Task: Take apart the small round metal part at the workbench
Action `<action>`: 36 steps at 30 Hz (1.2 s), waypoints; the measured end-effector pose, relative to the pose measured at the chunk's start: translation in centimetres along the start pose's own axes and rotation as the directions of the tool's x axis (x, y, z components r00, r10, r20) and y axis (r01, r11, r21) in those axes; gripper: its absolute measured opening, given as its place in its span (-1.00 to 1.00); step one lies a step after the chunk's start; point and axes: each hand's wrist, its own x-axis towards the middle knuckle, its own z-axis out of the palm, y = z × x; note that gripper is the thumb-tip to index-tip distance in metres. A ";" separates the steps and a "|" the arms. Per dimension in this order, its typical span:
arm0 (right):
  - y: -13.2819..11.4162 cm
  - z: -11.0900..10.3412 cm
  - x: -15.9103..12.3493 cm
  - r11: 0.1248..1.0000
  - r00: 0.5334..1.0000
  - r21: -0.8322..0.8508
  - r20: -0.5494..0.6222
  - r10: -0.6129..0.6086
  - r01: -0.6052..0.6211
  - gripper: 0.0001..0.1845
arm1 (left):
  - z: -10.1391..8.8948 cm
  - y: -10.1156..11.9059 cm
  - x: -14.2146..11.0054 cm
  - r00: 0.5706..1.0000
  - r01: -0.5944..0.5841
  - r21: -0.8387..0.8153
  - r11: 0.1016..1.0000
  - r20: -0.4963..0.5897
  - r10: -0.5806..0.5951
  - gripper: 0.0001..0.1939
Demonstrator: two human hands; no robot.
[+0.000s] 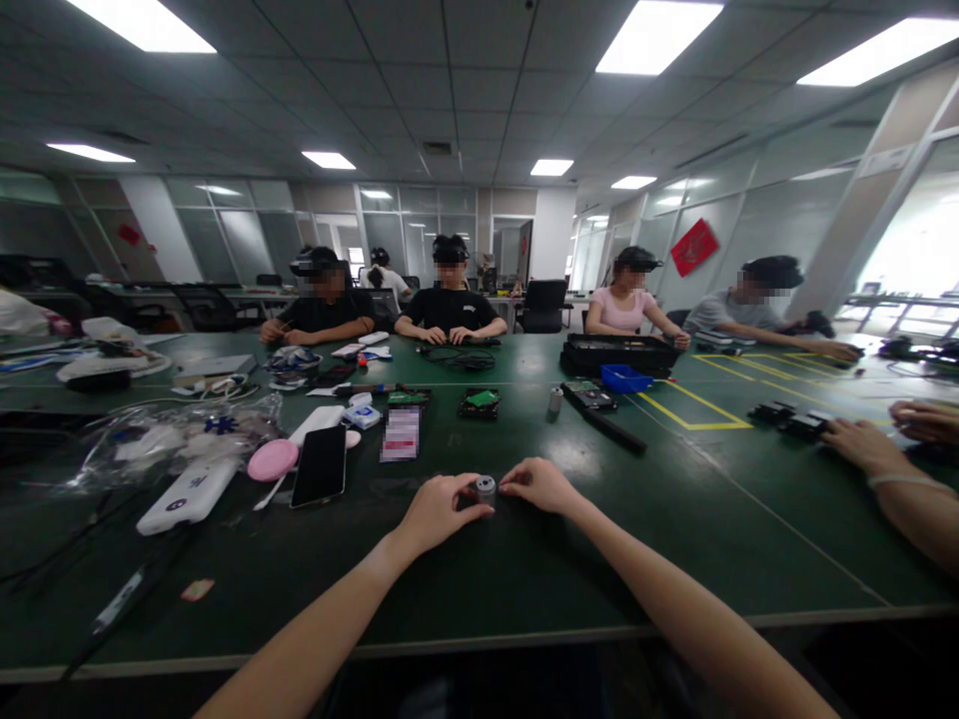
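A small silver metal cylinder (486,491) with dark holes in its top face, which looks like a small motor, stands upright on the green table (524,589). My left hand (442,514) is closed around its left side, thumb in front and fingers behind. On the other side, my right hand (545,485) is pinched with its fingertips close beside the cylinder's upper edge. Whether those fingertips hold something small or touch the cylinder, I cannot tell. A similar silver cylinder (555,399) stands farther back to the right.
Left of my hands lie a black phone (320,466), a pink round case (273,460) and a white power bank (187,494). Beyond are a green circuit board unit (479,401), a hard drive (589,394) and a blue tray (626,378). Another person's hand (861,444) is at right.
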 end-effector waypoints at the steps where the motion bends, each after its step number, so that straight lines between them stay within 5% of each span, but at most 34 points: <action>1: -0.4 -0.1 -0.1 1.000 0.997 0.015 -0.079 -0.023 0.025 -0.81 | 0.0 0.1 0.0 1.000 0.000 -0.010 1.000 0.002 0.000 -0.52; 4: -1.8 -0.1 -0.3 0.987 0.955 0.098 -0.280 -0.094 0.126 -0.80 | -0.1 0.2 0.0 1.000 -0.005 -0.039 0.999 0.011 0.006 -0.55; 6: -2.7 0.2 -0.4 0.973 0.944 0.152 -0.308 -0.120 0.174 -0.82 | 0.0 0.2 0.0 1.000 -0.008 -0.046 0.999 0.008 0.008 -0.55; 24: -4.0 0.5 -0.8 0.963 0.970 0.176 -0.171 -0.173 0.203 -0.76 | 0.2 -0.1 -0.1 1.000 -0.007 -0.041 0.999 0.006 0.007 -0.55; 36: -4.1 0.7 -0.8 0.971 0.982 0.206 -0.168 -0.090 0.124 -0.73 | 0.0 0.2 0.0 1.000 0.010 -0.012 1.000 0.022 -0.010 -0.53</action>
